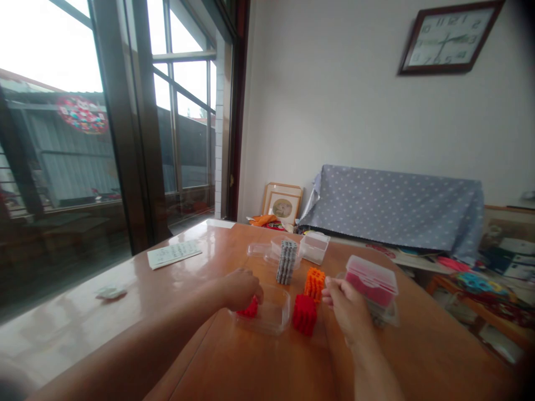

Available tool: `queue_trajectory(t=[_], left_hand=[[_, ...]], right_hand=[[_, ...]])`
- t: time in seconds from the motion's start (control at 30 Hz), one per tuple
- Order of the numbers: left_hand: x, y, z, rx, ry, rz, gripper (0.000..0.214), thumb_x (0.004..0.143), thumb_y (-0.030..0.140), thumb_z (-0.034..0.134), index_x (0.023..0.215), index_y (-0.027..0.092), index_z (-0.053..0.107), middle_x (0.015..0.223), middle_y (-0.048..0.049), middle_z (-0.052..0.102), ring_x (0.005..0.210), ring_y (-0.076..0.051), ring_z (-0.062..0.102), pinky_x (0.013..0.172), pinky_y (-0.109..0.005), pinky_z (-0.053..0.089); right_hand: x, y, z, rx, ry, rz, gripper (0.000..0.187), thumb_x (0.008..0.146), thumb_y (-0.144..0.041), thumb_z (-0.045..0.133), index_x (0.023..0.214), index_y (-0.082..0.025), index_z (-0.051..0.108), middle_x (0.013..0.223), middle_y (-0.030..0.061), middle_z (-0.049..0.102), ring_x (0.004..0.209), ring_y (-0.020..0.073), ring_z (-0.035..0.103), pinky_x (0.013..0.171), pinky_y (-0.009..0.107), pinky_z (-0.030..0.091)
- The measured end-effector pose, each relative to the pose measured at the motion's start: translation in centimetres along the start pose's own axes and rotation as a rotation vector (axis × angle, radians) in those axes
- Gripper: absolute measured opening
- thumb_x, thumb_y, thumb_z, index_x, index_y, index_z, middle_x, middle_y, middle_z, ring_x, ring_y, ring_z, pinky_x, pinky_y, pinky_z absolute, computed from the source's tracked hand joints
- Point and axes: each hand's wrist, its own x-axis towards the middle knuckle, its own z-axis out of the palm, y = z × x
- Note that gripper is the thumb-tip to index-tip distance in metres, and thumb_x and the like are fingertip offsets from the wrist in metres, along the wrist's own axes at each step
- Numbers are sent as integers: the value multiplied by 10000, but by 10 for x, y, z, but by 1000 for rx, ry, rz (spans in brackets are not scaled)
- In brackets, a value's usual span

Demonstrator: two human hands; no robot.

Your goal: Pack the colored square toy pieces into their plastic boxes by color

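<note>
My left hand (243,288) reaches down into a clear plastic tray (276,316), its fingers curled at some red plastic pieces (248,307). What its fingertips grip is hidden. My right hand (346,303) is raised beside an orange block (315,284), thumb and fingers pinched together; anything between them is too small to make out. Between the hands stands a red block (305,314), built of small interlocking pieces and close in front of the orange one. A taller grey block (286,262) of similar pieces stands upright behind the tray.
A lidded box with pink contents (371,281) sits right of my right hand. Farther back are an open clear box (314,248) and a clear lid (261,250). A written paper (174,254) and a crumpled white wrapper (111,292) lie on the table's left side.
</note>
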Motion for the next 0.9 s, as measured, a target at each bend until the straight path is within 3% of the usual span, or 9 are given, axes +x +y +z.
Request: queue_trajectory(t=[0.47, 0.7, 0.9], left_hand=[[1, 4, 5, -17, 15, -23, 261, 776, 137, 607, 870, 299, 789, 932, -79, 723, 945, -284, 614, 839, -386, 442], [13, 33, -14, -190, 190, -25, 256, 836, 177, 543, 989, 232, 740, 1030, -74, 737, 961, -252, 654, 843, -341, 494], [44, 63, -8, -322, 265, 101, 314, 835, 321, 640, 1137, 252, 690, 1113, -60, 729, 988, -264, 665, 854, -337, 510]], right_hand=[[-3, -4, 2, -17, 11, -11, 506, 828, -661, 627, 940, -172, 687, 785, 65, 731, 708, 214, 679, 710, 345, 537], [-2, -3, 4, -18, 17, -21, 486, 839, -647, 614, 921, -173, 687, 764, 65, 719, 691, 219, 679, 670, 340, 543], [-2, -5, 6, -15, 19, -27, 495, 810, -674, 625, 848, -185, 693, 728, 47, 715, 668, 213, 677, 651, 321, 529]])
